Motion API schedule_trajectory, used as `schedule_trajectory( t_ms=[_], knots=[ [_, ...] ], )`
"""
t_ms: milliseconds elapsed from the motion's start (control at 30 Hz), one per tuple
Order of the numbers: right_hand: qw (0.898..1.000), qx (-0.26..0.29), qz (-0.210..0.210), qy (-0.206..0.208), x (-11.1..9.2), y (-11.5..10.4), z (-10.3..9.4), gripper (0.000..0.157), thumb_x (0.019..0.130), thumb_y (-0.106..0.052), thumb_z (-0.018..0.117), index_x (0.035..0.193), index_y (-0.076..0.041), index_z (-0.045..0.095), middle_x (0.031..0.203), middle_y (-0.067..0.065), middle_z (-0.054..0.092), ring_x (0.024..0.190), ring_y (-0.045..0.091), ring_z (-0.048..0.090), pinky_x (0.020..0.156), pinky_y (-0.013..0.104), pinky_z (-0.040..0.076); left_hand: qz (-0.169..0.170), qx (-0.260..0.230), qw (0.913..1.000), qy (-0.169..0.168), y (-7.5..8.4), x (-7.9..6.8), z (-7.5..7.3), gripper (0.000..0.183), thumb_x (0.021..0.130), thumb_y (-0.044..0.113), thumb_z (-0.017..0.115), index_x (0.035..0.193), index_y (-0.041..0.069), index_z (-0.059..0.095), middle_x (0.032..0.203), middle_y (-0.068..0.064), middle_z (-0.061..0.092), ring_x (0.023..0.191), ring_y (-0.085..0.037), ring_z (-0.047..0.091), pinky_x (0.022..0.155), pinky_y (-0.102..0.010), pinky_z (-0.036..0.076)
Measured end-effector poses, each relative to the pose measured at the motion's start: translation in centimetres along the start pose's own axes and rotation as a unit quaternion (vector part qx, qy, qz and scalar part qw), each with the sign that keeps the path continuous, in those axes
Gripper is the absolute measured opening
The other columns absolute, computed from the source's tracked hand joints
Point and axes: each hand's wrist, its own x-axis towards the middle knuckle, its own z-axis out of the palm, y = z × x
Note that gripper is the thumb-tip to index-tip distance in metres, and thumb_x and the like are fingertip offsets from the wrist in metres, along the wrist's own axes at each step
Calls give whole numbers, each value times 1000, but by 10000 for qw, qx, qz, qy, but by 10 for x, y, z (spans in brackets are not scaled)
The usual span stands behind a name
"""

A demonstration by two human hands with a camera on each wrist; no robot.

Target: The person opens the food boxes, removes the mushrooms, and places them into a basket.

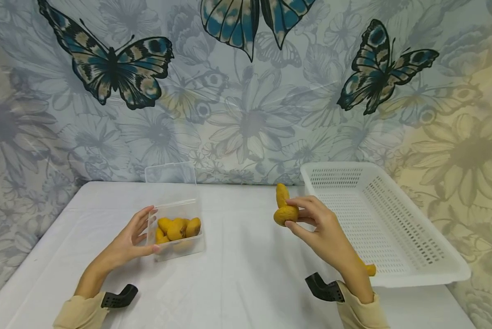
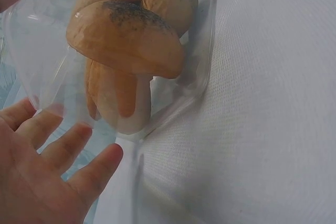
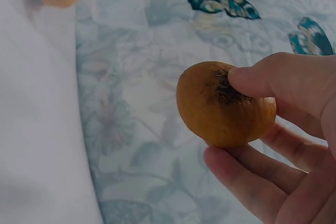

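On the left of the table, a clear plastic box (image 1: 182, 251) holds several yellow-brown mushrooms (image 1: 177, 229); one in the left wrist view shows a dark-speckled cap (image 2: 126, 38) over a pale stem. My left hand (image 1: 128, 237) holds this box at its left side, thumb at the near corner and fingertips at the far one. Raised above the table, just left of the white basket, my right hand (image 1: 322, 228) pinches a mushroom (image 1: 286, 215) by its cap between thumb and fingers. Its stem points away, and dark marks show on the cap (image 3: 210, 100) in the right wrist view.
The white perforated basket (image 1: 419, 219) stands on the right of the table. A small yellow piece (image 1: 371, 270) shows beside my right forearm, at the basket's near side. The box's clear lid (image 1: 170, 173) stands raised at the back. A butterfly-print cloth (image 1: 250, 123) hangs behind the white tablecloth (image 1: 237, 292).
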Motion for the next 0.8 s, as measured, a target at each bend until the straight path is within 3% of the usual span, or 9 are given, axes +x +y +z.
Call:
schedule_trajectory(
  t_ms=[367, 533, 800],
  knots=[
    [9972, -554, -91, 498, -27, 7, -36, 53, 75, 18, 74, 124, 1, 62, 116, 8, 60, 97, -6, 64, 85, 11, 54, 24, -26, 10000, 10, -1, 2, 0, 98, 85, 5, 74, 159, 16, 10, 163, -25, 12, 146, -56, 10, 105, -80, 18],
    [9951, -703, -67, 687, -35, 13, -50, 56, 73, 21, 73, 124, 1, 63, 116, -3, 58, 97, -10, 63, 85, 9, 53, 14, -37, 10000, 12, -1, 1, 0, 98, 85, 5, 74, 159, 17, 10, 163, -25, 12, 146, -56, 9, 105, -81, 17],
    [9945, -855, 274, 541, -47, 21, -70, 51, 76, 18, 73, 123, 2, 62, 117, -13, 57, 93, -11, 62, 84, 6, 51, -1, -41, 10000, 1, -2, 1, 0, 98, 85, 5, 73, 159, 15, 10, 164, -25, 11, 146, -56, 9, 105, -81, 16]
  ],
)
